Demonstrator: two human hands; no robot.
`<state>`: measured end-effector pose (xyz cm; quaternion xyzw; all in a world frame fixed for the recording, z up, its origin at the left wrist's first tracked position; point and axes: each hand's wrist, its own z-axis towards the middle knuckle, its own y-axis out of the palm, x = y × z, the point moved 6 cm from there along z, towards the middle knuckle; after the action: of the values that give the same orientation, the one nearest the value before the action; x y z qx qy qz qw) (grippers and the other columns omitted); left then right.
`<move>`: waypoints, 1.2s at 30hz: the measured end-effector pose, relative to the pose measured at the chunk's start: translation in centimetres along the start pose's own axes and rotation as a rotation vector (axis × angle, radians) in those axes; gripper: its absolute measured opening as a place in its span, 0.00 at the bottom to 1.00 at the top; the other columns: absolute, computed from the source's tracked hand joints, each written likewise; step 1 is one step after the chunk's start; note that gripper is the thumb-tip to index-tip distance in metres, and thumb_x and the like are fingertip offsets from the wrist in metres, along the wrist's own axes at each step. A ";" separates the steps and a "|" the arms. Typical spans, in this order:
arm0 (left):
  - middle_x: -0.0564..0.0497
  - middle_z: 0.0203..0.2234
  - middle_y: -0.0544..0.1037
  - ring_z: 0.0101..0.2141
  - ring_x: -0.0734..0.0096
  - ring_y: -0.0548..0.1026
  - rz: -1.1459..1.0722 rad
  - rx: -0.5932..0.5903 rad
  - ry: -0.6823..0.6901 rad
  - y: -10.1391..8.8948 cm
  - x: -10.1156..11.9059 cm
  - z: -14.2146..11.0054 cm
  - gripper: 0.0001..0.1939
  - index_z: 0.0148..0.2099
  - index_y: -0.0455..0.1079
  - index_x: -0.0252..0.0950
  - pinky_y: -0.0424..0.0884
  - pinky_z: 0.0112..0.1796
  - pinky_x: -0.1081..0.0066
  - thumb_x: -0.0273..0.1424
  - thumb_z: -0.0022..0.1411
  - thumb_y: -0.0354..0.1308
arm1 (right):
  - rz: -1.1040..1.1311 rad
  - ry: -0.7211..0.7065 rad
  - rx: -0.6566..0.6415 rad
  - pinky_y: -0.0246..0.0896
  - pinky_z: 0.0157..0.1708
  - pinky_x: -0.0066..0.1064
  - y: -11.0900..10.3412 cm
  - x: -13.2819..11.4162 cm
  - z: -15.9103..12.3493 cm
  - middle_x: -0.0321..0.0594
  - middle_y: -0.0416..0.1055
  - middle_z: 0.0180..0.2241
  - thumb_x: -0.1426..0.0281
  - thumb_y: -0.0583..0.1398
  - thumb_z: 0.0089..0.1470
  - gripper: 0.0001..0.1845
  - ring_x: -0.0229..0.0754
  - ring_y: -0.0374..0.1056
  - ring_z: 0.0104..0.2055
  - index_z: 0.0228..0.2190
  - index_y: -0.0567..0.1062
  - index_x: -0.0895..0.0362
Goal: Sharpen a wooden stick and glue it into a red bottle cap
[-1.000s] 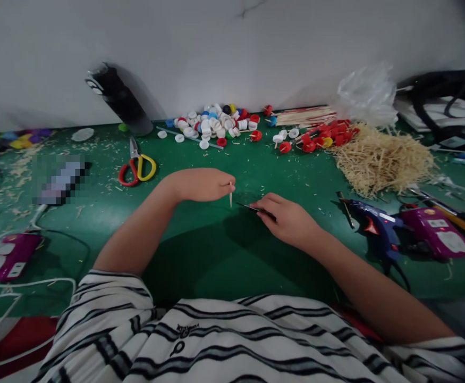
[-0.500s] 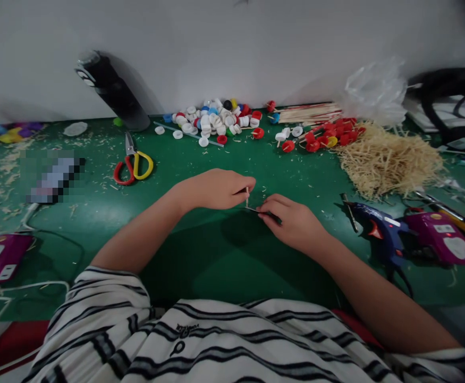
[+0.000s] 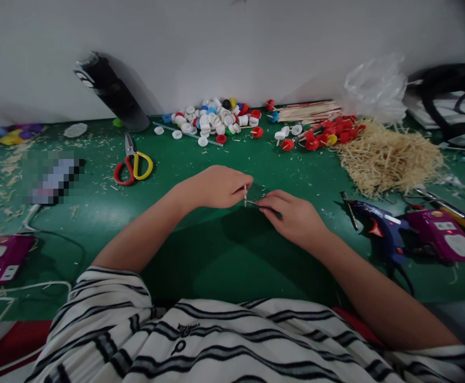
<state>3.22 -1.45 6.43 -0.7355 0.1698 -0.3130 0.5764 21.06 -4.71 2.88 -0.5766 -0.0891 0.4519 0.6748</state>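
Observation:
My left hand (image 3: 226, 187) is closed, pinching a short pale wooden stick (image 3: 245, 198) upright between thumb and fingers, its lower end showing. Facing it, my right hand (image 3: 290, 211) is closed around a thin metal tool (image 3: 255, 203) with a dark end, perhaps a small blade; its exact kind is too small to make out. The tool's tip meets or nearly meets the stick's lower part. Both hands are over the middle of the green table (image 3: 216, 255).
Scissors (image 3: 132, 162) with red and yellow handles and a black bottle (image 3: 115, 93) stand left. Behind are bottle caps (image 3: 212, 119) and wooden sticks (image 3: 310, 111). To the right are wood shavings (image 3: 391, 157), a blue glue gun (image 3: 387, 229) and a purple power box (image 3: 443, 234).
The metal tool's tip has risen along the stick and its angle is flatter. Both hands have shifted slightly up and left.

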 end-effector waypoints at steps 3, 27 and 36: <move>0.48 0.28 0.80 0.26 0.62 0.72 0.017 -0.024 -0.026 0.2 -0.2 0.0 0.11 0.41 0.72 0.41 0.54 0.30 0.62 0.35 0.73 0.50 | -0.013 0.024 -0.010 0.71 0.37 0.34 0.0 0.2 -0.1 0.40 0.85 0.48 0.69 0.58 0.70 0.14 0.46 0.81 0.45 0.48 0.83 0.49; 0.45 0.34 0.82 0.31 0.63 0.74 -0.025 -0.109 -0.097 0.3 -0.4 -0.1 0.23 0.40 0.71 0.38 0.60 0.33 0.65 0.42 0.79 0.40 | -0.011 0.138 -0.267 0.66 0.39 0.30 1.3 0.5 0.5 0.39 0.85 0.51 0.67 0.51 0.74 0.16 0.45 0.81 0.49 0.46 0.80 0.50; 0.46 0.33 0.81 0.33 0.62 0.74 -0.099 -0.120 -0.127 0.5 -0.5 -0.1 0.22 0.39 0.70 0.38 0.60 0.35 0.64 0.42 0.79 0.40 | 0.009 0.156 -0.323 0.67 0.41 0.34 1.3 0.8 0.4 0.39 0.84 0.54 0.66 0.50 0.74 0.18 0.49 0.80 0.53 0.49 0.80 0.50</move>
<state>2.83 -1.36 5.82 -0.7946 0.1148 -0.2833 0.5246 20.63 -3.99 1.58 -0.7113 -0.1053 0.3886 0.5762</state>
